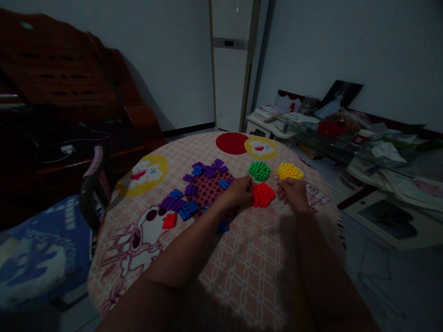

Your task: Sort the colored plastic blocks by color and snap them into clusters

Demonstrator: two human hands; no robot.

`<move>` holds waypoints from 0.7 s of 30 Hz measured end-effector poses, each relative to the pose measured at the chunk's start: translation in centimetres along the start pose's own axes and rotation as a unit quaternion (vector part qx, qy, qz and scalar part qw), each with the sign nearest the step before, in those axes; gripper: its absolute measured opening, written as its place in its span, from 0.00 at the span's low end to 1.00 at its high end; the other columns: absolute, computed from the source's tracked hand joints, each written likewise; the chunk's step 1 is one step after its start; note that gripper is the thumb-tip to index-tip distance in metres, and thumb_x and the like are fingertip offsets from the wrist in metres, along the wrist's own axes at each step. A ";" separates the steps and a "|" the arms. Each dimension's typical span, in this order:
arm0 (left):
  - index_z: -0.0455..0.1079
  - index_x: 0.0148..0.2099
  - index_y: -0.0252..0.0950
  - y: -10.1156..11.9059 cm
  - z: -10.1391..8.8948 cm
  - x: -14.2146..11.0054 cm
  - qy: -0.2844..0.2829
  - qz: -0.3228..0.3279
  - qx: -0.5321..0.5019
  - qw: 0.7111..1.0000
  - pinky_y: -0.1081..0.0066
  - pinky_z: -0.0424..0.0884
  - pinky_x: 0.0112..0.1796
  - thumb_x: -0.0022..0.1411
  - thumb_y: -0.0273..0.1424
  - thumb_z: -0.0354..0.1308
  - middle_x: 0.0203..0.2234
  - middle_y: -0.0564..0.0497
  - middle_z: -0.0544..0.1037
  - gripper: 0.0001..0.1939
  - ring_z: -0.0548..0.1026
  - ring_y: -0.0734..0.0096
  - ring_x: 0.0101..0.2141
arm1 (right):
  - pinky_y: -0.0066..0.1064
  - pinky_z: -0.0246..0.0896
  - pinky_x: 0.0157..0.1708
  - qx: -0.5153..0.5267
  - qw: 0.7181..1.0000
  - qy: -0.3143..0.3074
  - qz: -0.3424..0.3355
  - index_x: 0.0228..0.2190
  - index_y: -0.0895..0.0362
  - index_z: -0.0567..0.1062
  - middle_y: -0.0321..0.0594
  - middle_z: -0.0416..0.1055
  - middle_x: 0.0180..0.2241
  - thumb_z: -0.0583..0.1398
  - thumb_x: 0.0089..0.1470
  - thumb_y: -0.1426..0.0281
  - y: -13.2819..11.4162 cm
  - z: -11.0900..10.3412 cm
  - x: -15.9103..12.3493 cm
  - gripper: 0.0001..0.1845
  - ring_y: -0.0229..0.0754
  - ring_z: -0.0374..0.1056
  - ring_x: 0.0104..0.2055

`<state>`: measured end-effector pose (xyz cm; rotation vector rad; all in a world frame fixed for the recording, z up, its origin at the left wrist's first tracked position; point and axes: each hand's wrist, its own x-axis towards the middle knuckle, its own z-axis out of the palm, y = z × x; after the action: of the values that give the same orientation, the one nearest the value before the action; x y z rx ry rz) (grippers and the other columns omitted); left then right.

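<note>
My left hand (240, 190) is closed, its fingertips against the left side of a tight cluster of red peg-like pieces (263, 195). Whatever lies between those fingers is hidden. To the right of the red cluster, my right hand (293, 192) has its fingers curled in with the thumb near them; I cannot make out anything in them. Just beyond this hand is a cluster of yellow pieces (290, 171). A green cluster (259, 171) stands behind the red one. Left of my left hand lie purple pieces (172, 203), blue pieces (189, 210) and a small red group (169, 221).
A patterned cloth covers the round table (256, 258). A chair (90, 193) stands at its left, near a wooden bench (69, 78). To the right, a glass-topped stand (311, 133) is cluttered with papers and bags. A tall white cabinet-like unit (228, 83) stands behind.
</note>
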<state>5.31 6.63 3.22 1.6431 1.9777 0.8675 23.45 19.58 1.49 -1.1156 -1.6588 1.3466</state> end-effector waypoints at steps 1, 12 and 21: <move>0.68 0.40 0.36 -0.1 -0.1 -0.1 -0.031 -0.008 0.001 0.999 0.74 0.67 0.31 0.48 0.22 0.66 0.33 0.52 0.79 0.16 0.77 0.68 0.34 | 0.21 0.50 0.09 -0.005 1.000 0.001 0.006 0.24 0.59 0.74 0.36 0.71 0.17 0.62 0.50 0.65 0.0 0.1 0.0 0.10 0.33 0.62 0.13; 0.64 0.49 0.35 1.7 1.3 -1.0 -0.025 -0.042 0.084 0.995 0.71 0.69 0.32 0.47 0.28 0.70 0.41 0.44 0.80 0.27 0.79 0.60 0.39 | 0.23 0.59 0.12 -0.058 0.997 -0.047 0.015 0.23 0.58 0.74 0.36 0.73 0.19 0.61 0.51 0.65 0.7 0.7 0.2 0.10 0.36 0.67 0.16; 0.71 0.46 0.34 1.3 -3.0 -0.7 0.021 0.000 0.117 0.993 0.71 0.70 0.38 0.52 0.25 0.66 0.37 0.48 0.80 0.17 0.77 0.65 0.38 | 0.23 0.56 0.10 -0.030 0.999 0.013 -0.001 0.22 0.59 0.75 0.38 0.72 0.18 0.63 0.46 0.65 0.7 -0.1 0.3 0.10 0.35 0.65 0.14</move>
<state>4.42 5.47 6.22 1.7638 2.1776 0.6963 23.56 19.99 0.87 -1.1611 -1.6914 1.2836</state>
